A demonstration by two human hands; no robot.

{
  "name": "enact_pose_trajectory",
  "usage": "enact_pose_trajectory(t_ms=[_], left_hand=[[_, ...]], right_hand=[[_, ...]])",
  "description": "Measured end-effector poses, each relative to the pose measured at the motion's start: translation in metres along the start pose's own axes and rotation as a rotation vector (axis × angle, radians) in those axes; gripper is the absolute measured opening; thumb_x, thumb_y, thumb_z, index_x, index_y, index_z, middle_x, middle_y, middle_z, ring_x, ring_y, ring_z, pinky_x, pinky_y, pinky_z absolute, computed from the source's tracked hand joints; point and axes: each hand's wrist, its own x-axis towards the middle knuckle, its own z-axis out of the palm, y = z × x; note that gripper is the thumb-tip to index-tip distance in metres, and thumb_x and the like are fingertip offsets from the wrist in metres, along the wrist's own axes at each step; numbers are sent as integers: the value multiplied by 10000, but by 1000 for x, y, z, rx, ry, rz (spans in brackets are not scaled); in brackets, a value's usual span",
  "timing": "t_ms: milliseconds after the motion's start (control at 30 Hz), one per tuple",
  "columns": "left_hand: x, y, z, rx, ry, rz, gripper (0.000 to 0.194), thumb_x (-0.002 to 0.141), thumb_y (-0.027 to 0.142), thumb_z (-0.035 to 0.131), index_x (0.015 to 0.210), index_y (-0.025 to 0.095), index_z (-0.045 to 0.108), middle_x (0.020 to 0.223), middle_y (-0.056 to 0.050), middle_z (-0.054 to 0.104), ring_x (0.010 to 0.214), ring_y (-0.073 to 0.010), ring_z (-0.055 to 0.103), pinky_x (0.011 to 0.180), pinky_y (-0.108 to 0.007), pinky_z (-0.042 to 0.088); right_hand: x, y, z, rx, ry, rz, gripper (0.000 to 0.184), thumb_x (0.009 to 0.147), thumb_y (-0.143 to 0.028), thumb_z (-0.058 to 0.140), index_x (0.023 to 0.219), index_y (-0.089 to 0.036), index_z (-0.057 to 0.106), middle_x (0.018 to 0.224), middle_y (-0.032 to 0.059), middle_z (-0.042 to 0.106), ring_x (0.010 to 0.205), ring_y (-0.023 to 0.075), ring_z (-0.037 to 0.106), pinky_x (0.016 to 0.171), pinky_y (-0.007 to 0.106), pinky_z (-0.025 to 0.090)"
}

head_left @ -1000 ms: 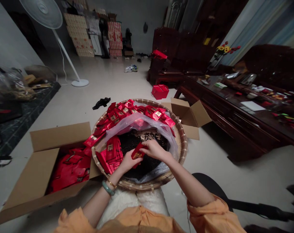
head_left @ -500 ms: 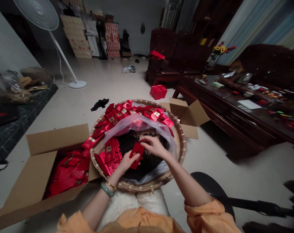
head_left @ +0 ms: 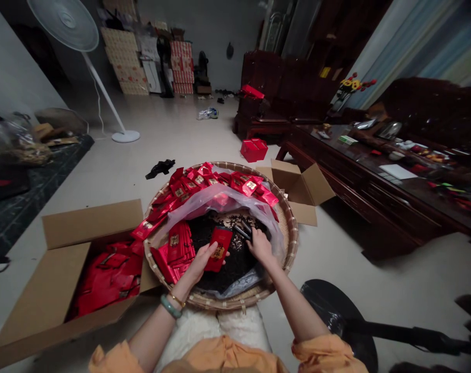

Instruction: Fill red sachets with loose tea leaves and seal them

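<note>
My left hand [head_left: 204,263] is closed around a small red packet [head_left: 220,249] with a gold print, held upright over the basket. In my right hand [head_left: 260,246] are black tongs [head_left: 244,230], their two prongs pointing up and left over the loose dark leaves, which look like tea [head_left: 235,264]. The leaves lie in a clear plastic bag [head_left: 254,199] spread open inside a round woven basket [head_left: 295,228]. Beside my left hand stands a row of flat red packets [head_left: 181,242]. Plumper red packets [head_left: 198,178] are heaped along the basket's far rim.
To the left, an open cardboard box [head_left: 44,290] holds many red packets. Another open carton [head_left: 316,184] sits behind the basket on the right, near a red box [head_left: 254,149]. A dark wooden table [head_left: 336,160] runs along the right; a black round base [head_left: 332,316] lies near my right elbow.
My right hand has left the packet's top edge, moved right and taken hold of the black tongs. The packet in my left hand has turned, so its gold print faces me.
</note>
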Motion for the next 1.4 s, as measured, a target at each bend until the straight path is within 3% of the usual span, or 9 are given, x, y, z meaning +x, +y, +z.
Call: enact_pose_trajectory(t_ms=[100, 200, 300, 400, 600, 867, 1167, 1333, 1400], left_hand=[[-1, 1, -1, 7, -8, 12, 606, 700, 609, 596, 1015, 92, 578, 859, -143, 712, 591, -169, 653, 523, -241, 488], [-1, 1, -2, 15, 0, 8, 600, 712, 604, 585, 1024, 91, 578, 857, -141, 712, 587, -166, 651, 517, -237, 484], [0, 0, -2, 8, -1, -8, 598, 724, 597, 579, 1054, 98, 572, 859, -133, 711, 587, -158, 650, 522, -233, 486], [0, -1, -1, 26, -31, -6, 601, 726, 602, 571, 1051, 97, 578, 847, -131, 709, 573, -157, 648, 509, -231, 482], [-5, -1, -3, 28, -106, -26, 582, 752, 554, 572, 1099, 87, 551, 804, -128, 707, 565, -167, 651, 502, -236, 490], [-7, -2, -6, 15, -129, -49, 580, 776, 562, 539, 1114, 92, 524, 804, -130, 706, 556, -160, 645, 487, -233, 489], [-2, -4, -1, 112, -58, -21, 624, 715, 666, 520, 1003, 113, 555, 747, -99, 696, 502, -159, 624, 468, -243, 462], [5, 4, 1, 210, 54, 182, 588, 655, 617, 622, 992, 135, 621, 910, -76, 699, 769, -193, 645, 681, -273, 488], [5, 6, 1, 209, 71, 209, 577, 655, 594, 637, 1011, 140, 622, 909, -63, 699, 785, -197, 636, 696, -278, 482]], right_hand=[[3, 2, -20, 302, 50, -127, 506, 786, -297, 592, 1252, -134, 479, 1182, 148, 571, 1080, 244, 548, 915, 353, 433], [0, -1, -49, 572, -6, -235, 461, 818, -407, 548, 1211, -167, 544, 1185, 114, 606, 1061, 240, 576, 910, 377, 446], [-9, -11, -76, 627, -85, -351, 468, 844, -448, 506, 1220, -174, 555, 1223, 104, 595, 1112, 247, 555, 947, 395, 420], [-16, -26, -91, 546, -144, -460, 498, 819, -466, 546, 1226, -179, 559, 1205, 113, 608, 1082, 260, 577, 924, 395, 431], [-20, -47, -93, 474, -174, -499, 431, 825, -463, 546, 1144, -184, 623, 1114, 97, 662, 991, 244, 626, 839, 322, 460], [-21, -52, -94, 403, -163, -503, 316, 854, -410, 527, 1037, -197, 670, 989, 71, 706, 858, 202, 651, 724, 256, 444], [-22, -51, -90, 405, -144, -473, 290, 861, -384, 514, 1028, -203, 666, 984, 66, 706, 862, 202, 648, 729, 257, 442], [-23, -51, -89, 425, -141, -471, 302, 856, -403, 518, 1021, -202, 671, 972, 63, 708, 859, 203, 646, 725, 257, 441], [-23, -52, -88, 450, -142, -470, 304, 859, -405, 513, 1023, -203, 671, 970, 58, 708, 857, 200, 645, 726, 255, 441]])
